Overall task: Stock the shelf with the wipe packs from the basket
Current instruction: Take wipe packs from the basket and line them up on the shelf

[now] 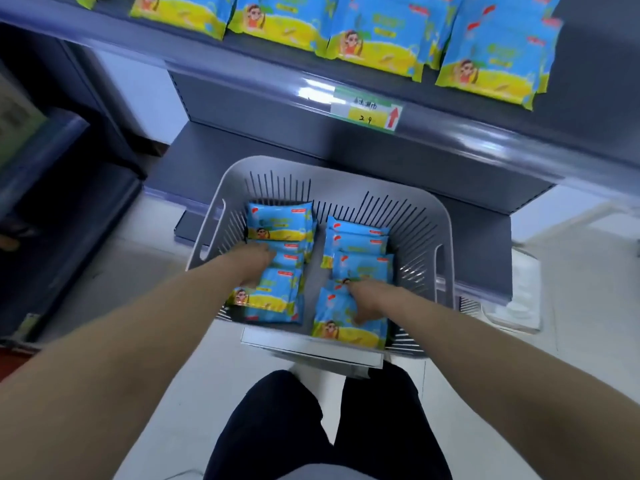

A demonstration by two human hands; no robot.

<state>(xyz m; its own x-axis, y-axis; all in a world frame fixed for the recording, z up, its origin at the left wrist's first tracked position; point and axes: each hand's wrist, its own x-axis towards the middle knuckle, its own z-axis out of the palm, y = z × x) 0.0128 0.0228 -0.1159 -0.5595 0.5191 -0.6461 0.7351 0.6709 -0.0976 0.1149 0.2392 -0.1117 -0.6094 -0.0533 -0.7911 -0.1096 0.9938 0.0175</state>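
Dark trousers (325,427) at bottom of view, nearest. Both bare forearms extended forward into grey slatted basket (445,271) on pale floor (145,271). Left hand (254,263) pressed down on left-hand stack of wipe packs (266,296), fingers curled over a pack's edge; grip closure not discernible. Right hand (365,299) on nearest pack of right-hand stack (346,327), thumb on top, fingers buried beneath; apparently pinching it, not lifted. Two rows of blue-and-yellow packs inside basket, overlapping, bare strip of basket floor between rows. Beyond: grey shelf (450,140) edge with price tag (367,112) bearing red arrow. Matching stocked packs (374,32) upright in a row on shelf above.
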